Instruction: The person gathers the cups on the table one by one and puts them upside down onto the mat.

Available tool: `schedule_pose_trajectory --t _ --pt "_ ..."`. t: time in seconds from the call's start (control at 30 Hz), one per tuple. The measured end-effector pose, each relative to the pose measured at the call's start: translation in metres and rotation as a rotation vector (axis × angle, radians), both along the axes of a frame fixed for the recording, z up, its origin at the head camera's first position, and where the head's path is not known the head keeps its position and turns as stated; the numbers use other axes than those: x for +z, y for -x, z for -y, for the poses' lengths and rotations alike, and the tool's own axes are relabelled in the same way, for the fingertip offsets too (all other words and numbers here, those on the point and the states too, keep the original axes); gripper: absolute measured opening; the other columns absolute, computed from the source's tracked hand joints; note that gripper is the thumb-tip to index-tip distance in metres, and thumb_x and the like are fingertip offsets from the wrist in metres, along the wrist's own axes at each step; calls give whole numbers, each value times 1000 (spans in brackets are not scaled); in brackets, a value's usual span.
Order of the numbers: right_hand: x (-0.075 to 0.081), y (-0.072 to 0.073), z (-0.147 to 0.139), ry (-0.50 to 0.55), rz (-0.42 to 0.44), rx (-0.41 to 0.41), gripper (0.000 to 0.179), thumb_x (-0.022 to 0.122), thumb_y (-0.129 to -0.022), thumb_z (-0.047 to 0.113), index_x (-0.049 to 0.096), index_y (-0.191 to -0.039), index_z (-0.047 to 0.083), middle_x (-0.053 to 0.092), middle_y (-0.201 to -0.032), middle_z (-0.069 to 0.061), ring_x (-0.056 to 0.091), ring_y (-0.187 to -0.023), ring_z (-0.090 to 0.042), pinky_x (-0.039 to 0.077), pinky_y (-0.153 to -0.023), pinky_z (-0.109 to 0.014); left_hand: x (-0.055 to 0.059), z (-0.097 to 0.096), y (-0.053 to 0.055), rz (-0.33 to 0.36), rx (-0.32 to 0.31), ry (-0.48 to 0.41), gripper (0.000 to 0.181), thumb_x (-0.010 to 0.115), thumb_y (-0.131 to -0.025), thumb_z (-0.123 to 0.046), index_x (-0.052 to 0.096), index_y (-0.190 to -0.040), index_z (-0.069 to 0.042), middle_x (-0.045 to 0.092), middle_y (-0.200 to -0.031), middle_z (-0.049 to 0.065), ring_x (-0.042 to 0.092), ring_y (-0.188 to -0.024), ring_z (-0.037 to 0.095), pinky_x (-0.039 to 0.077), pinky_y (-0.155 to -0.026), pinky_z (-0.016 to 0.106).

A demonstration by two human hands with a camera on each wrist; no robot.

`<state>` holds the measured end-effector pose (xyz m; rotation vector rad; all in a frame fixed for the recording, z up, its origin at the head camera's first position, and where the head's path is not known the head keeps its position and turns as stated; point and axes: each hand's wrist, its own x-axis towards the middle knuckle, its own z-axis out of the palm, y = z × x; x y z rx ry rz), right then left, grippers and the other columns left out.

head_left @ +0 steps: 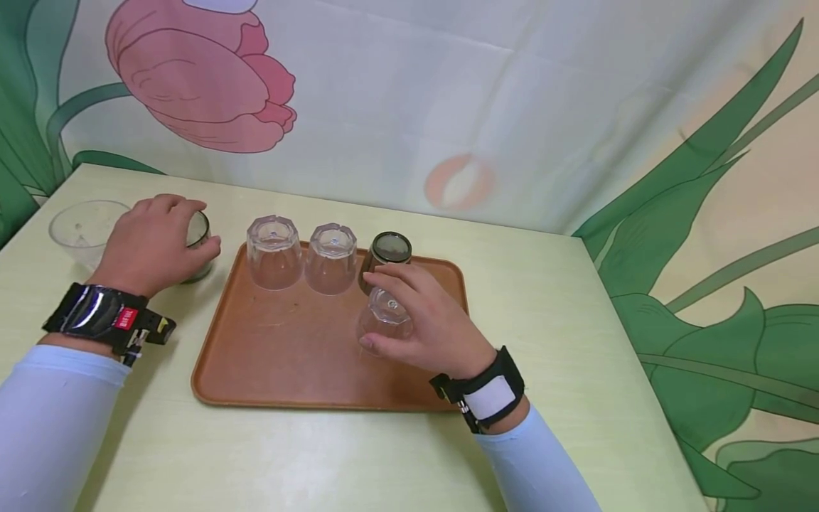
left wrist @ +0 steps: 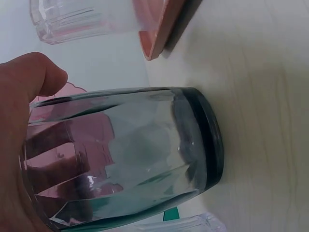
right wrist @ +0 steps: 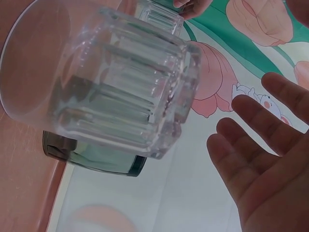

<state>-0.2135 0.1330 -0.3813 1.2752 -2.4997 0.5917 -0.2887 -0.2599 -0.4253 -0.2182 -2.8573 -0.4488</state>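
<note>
My left hand [head_left: 153, 245] is around the upper part of a dark grey drinking glass [left wrist: 140, 150] that stands upright on the table, left of the tray. Its fingers show through the glass in the left wrist view, and the thumb tip stands off the side. Over the brown tray [head_left: 281, 370], my right hand [head_left: 429, 320] spreads around an upside-down clear glass [right wrist: 120, 82]. In the right wrist view its extended fingers [right wrist: 265, 121] are apart from that glass. Behind it, an upside-down dark glass [head_left: 392, 247] stands on the tray.
Two more upside-down clear glasses, a left one [head_left: 274, 252] and a right one [head_left: 331, 259], stand along the tray's back edge. A clear bowl-like vessel [head_left: 83, 227] sits beyond my left hand. A flower-printed curtain [head_left: 384, 107] hangs behind the table [head_left: 288, 462].
</note>
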Motion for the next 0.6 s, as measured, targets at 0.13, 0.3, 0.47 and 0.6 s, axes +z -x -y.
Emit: schedule_pose_trajectory --t 0.13,0.3,0.47,0.6 --pt "-1 1 0 -1 -1 -4 71 78 -83 42 54 -142 10 53 -142 -9 47 -134 -25 45 -109 -40 -1 1 2 -9 1 8 59 60 -92 -38 55 -133 4 50 -133 35 47 -116 57 41 -93 72" --pt "-1 1 1 -5 2 -5 71 78 -83 42 54 -142 11 52 -142 -8 46 -134 -24 45 -109 -40 -4 1 5 8 13 30 60 59 -92 -39 53 -134 3 48 -134 36 46 -117 58 40 -95 73" --pt "-1 1 1 -8 -3 -4 71 78 -83 42 55 -140 9 53 -142 -10 47 -134 -25 44 -110 -40 -9 2 8 9 17 72 62 59 -91 -39 51 -137 3 47 -133 36 43 -120 57 37 -98 73" --pt "-1 0 1 -11 6 -11 70 78 -83 42 55 -140 9 53 -142 -10 47 -134 -25 43 -110 -41 -12 1 8 -2 16 85 62 59 -91 -38 50 -137 2 47 -132 36 42 -120 57 36 -99 73"
